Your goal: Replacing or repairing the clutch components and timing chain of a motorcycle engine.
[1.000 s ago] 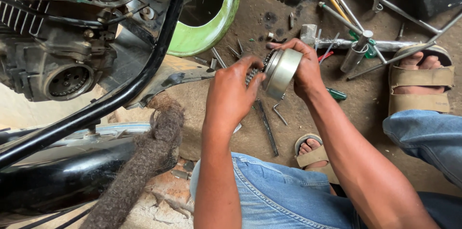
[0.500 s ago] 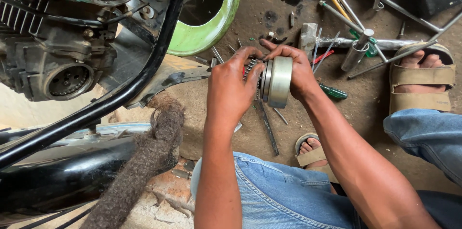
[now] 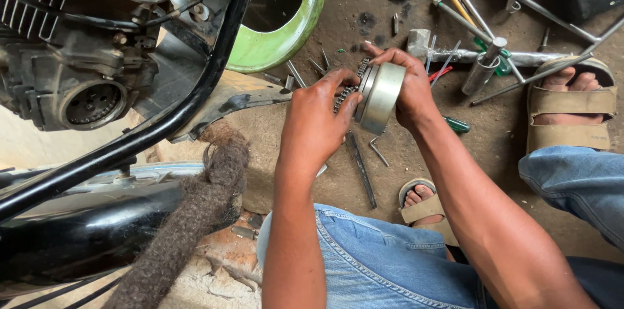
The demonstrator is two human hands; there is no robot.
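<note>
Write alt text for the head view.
Two bare hands, left hand and right hand, hold a round metal drum with a chain over a dirt floor strewn with tools, beside a motorcycle engine and green rim.

Both hands, left (image 3: pixel 315 124) & right (image 3: pixel 409 88), grip round metal drum (image 3: pixel 382 96) w/ chain (image 3: pixel 348 88).

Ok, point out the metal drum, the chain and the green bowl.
metal drum (image 3: pixel 383 96), head view, on its smooth outer wall.
chain (image 3: pixel 346 91), head view, on the links by the drum.
green bowl (image 3: pixel 276 49), head view, on its rim.
</note>
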